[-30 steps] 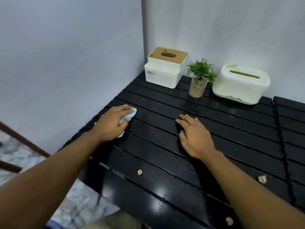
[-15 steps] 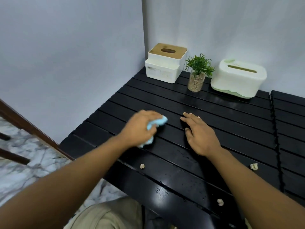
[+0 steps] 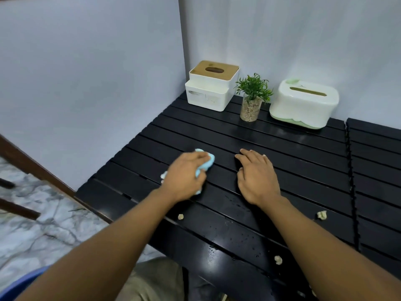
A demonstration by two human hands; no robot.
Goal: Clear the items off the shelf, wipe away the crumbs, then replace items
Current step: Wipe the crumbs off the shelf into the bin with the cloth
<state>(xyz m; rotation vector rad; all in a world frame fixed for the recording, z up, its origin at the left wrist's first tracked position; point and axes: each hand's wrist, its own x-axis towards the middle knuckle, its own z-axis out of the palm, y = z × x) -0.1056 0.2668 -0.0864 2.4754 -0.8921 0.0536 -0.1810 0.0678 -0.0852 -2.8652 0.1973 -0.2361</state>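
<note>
My left hand (image 3: 184, 177) presses a light blue cloth (image 3: 55, 162) down on the black slatted shelf (image 3: 303, 170), fingers closed over it. Beside it, my right hand (image 3: 257, 175) lies flat on the slats with the fingers spread and nothing in it. Pale crumbs lie on the near slats: one (image 3: 180, 216) below the cloth, one (image 3: 321, 214) to the right of my right arm, one (image 3: 278, 259) near the front edge. Small water droplets dot the front slats.
At the back against the wall stand a white tissue box with a wooden lid (image 3: 211, 84), a small green plant in a glass jar (image 3: 251, 98) and a white-and-green tissue box (image 3: 303, 103). A second slatted panel (image 3: 377, 170) adjoins on the right. Marble floor (image 3: 32, 224) lies left.
My left hand has slid the blue cloth from the shelf's left edge rightward to the middle, close to my right hand. The right hand has stayed flat in place.
</note>
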